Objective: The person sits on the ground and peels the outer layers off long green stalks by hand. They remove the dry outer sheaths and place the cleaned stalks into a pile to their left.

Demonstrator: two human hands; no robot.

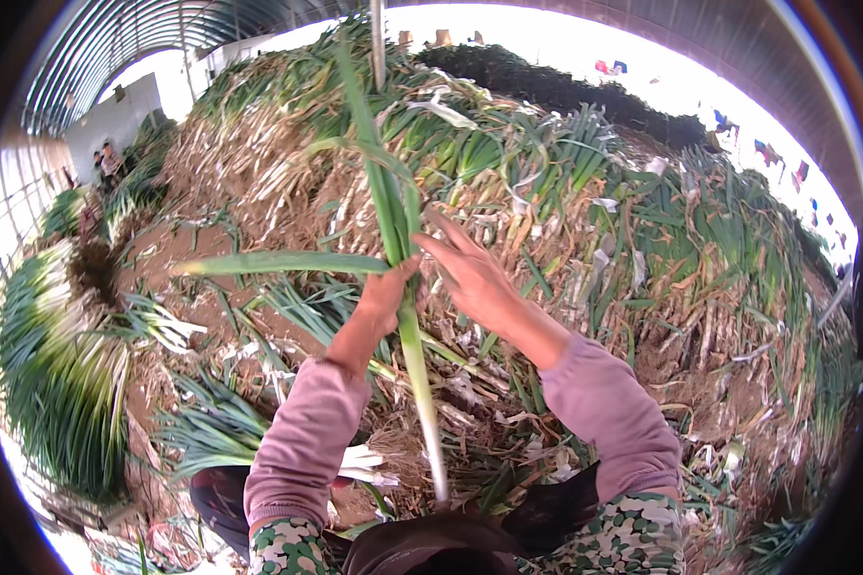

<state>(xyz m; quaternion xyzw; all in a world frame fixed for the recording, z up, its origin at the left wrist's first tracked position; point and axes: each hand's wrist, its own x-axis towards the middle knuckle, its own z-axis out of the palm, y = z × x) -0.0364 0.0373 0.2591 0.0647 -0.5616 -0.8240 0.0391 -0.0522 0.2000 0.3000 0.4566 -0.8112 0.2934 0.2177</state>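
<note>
My left hand is closed around a long green onion where its leaves meet the stalk. The white end points down towards me, and the green leaves spread upwards. One leaf sticks out sideways to the left. My right hand, fingers apart, is beside the leaves just above my left hand; whether its fingertips touch them I cannot tell. Near my left forearm lies a bunch of green onions, its white ends showing past my sleeve.
A large heap of green onions spreads ahead and to the right. Rows of green onions lie at the left, with a small bunch beside them. Dry leaves and scraps litter the soil. A metal post stands ahead. People are far off at upper left.
</note>
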